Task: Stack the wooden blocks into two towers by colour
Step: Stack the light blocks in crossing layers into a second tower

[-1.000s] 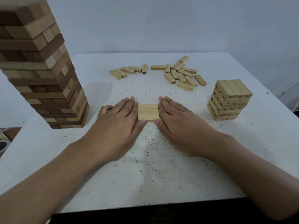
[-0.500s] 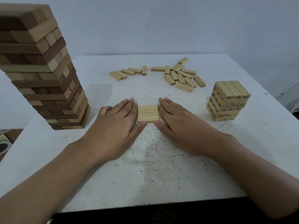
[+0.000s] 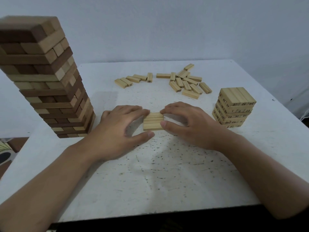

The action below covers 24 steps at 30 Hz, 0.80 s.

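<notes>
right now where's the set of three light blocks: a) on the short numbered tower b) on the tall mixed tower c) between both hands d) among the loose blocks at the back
c: the left hand and the right hand grip the three light blocks from either side.

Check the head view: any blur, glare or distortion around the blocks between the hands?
Head view: the row of light blocks between the left hand and right hand is sharp, no glare, only soft shadows under the palms; head view: the tall mixed tower blurs at its top and leans with wide-angle distortion at the left edge.
</notes>
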Each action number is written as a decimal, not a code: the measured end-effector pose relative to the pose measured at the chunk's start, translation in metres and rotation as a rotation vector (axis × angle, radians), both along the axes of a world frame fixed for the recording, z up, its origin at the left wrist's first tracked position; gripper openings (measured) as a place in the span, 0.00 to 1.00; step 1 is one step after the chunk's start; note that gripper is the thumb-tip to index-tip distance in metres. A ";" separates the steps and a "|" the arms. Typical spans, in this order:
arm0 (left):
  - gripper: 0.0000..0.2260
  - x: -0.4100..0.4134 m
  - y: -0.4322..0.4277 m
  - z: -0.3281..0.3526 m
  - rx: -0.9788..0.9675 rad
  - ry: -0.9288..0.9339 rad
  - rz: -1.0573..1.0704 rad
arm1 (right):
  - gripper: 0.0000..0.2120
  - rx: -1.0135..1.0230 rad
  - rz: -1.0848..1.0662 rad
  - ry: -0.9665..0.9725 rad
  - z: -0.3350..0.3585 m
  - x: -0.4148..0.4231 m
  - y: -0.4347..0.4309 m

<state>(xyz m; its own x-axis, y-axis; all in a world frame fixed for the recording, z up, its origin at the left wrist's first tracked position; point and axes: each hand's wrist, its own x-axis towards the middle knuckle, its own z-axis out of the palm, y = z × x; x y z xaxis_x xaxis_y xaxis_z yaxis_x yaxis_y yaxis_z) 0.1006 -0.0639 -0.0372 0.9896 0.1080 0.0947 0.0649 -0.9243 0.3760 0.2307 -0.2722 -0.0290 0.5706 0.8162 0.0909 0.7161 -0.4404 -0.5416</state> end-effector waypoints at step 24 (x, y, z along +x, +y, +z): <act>0.34 0.000 0.002 -0.003 0.028 -0.012 -0.015 | 0.22 0.014 0.023 -0.033 -0.003 0.001 -0.001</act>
